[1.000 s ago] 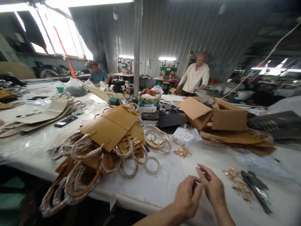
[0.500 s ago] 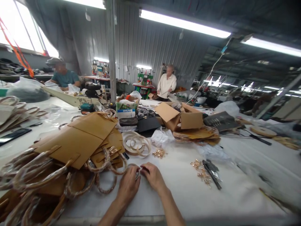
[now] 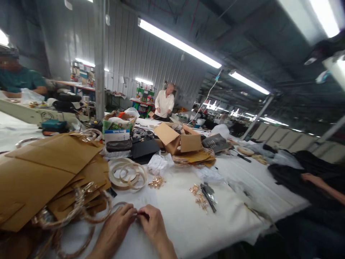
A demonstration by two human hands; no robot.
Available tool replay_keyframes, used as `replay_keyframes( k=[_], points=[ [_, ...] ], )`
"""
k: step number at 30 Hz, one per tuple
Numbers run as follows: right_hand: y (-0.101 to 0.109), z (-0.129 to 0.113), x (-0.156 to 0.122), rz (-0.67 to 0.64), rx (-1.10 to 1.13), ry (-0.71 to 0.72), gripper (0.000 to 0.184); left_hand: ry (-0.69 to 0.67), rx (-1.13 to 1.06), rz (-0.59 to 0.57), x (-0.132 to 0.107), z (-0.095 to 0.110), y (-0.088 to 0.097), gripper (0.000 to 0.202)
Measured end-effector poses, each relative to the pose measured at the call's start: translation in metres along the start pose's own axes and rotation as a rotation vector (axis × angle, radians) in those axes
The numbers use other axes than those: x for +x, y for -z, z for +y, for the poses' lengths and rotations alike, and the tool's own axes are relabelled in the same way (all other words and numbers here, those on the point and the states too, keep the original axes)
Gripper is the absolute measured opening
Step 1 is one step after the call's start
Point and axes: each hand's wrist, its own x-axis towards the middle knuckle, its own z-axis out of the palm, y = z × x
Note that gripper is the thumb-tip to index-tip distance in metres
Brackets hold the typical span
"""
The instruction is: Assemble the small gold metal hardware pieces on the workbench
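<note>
My left hand (image 3: 114, 230) and my right hand (image 3: 151, 223) meet at the near edge of the white table (image 3: 237, 216), fingertips pinched together on a pale ring handle (image 3: 118, 205) lying there. The ring curves out from under my left fingers. Just left of my hands lies a pile of tan bag panels (image 3: 48, 169) with wrapped round handles (image 3: 78, 212). Behind my hands sits a stack of pale rings (image 3: 127, 174).
Gold metal fittings (image 3: 157, 182) and another small heap with dark strips (image 3: 202, 196) lie on the cloth. An open cardboard box (image 3: 179, 140) and dark pouches stand further back. Two people work at the far benches; a person's arm (image 3: 320, 183) rests at the right.
The view has swung right and up. My hands moved from bare cloth to the pale ring beside the bag pile and closed on it.
</note>
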Motion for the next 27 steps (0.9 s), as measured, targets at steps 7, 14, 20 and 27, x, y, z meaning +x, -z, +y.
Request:
replay_keyframes(
  k=[7,14,20,27],
  points=[
    [0.004,0.004,-0.003,-0.031,0.079,0.0,0.016,-0.013,-0.152,-0.07,0.0,-0.008,0.001,0.019],
    [0.0,-0.004,-0.004,-0.042,0.133,0.145,0.016,0.036,-0.218,-0.016,0.001,-0.01,0.005,0.019],
    [0.025,0.002,-0.018,0.272,0.406,-0.052,0.017,0.026,-0.125,-0.007,-0.002,-0.006,0.003,0.022],
    [0.057,0.063,-0.047,0.795,0.741,-0.31,0.039,0.032,0.028,-0.143,0.022,0.016,0.019,0.052]
  ],
)
